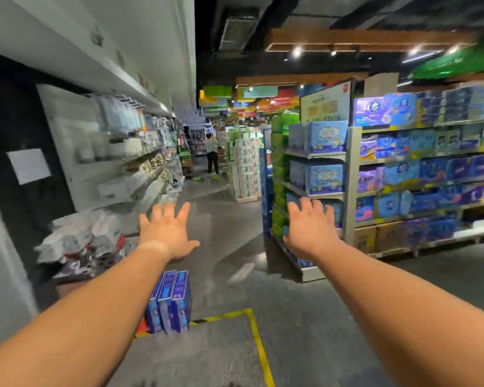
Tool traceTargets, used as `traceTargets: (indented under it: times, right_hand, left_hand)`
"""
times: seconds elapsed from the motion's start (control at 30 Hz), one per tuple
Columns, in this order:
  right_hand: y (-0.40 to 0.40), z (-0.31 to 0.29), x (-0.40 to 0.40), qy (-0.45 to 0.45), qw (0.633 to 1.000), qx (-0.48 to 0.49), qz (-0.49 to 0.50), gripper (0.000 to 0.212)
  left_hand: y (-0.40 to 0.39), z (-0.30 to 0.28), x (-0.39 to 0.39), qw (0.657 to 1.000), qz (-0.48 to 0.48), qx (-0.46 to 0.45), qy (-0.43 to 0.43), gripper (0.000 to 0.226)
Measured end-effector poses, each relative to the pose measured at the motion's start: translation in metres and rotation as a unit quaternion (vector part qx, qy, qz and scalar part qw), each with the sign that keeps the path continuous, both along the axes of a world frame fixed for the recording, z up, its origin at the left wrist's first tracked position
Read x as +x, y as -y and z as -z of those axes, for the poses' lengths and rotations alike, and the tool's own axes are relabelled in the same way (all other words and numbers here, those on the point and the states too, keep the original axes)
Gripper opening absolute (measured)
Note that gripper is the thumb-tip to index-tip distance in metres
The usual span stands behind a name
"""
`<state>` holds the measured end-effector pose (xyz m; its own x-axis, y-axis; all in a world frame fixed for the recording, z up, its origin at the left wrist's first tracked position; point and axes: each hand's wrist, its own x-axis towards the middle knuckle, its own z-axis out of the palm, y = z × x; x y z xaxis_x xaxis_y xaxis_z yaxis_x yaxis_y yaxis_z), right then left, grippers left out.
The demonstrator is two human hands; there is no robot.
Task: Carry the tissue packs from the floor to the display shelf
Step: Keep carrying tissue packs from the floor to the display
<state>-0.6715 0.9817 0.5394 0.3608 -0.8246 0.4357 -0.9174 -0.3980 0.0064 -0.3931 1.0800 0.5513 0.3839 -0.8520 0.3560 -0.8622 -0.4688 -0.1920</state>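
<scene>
Both hands reach forward with fingers spread, holding nothing. The blue tissue packs [171, 301] stand upright on the floor [305, 317], below the left hand [166, 233] and partly hidden by its forearm. The right hand [309, 230] hovers before the display shelf [352, 177], well apart from the packs.
</scene>
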Motion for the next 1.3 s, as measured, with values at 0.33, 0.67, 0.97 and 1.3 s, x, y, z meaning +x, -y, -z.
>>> traceTargets:
  times: [0.33,0.67,0.97,1.3]
  right_hand:
    - [0.004,0.039,0.048,-0.028,0.993,0.050,-0.102,0.056]
    - [0.049,0.081,0.028,-0.041,0.983,0.107,-0.145,0.049]
    - [0.100,0.099,0.060,-0.062,0.974,0.111,-0.187,0.058]
    - [0.240,0.108,0.126,-0.100,0.970,0.109,-0.193,0.060]
  left_hand:
    - [-0.035,0.033,0.004,0.996,-0.079,0.004,-0.041,0.102]
    - [-0.031,0.079,-0.027,0.987,-0.139,0.015,-0.084,0.102]
    - [0.015,0.109,-0.014,0.979,-0.168,0.045,-0.102,0.104]
    - [0.154,0.137,0.067,0.968,-0.199,0.051,-0.143,0.106]
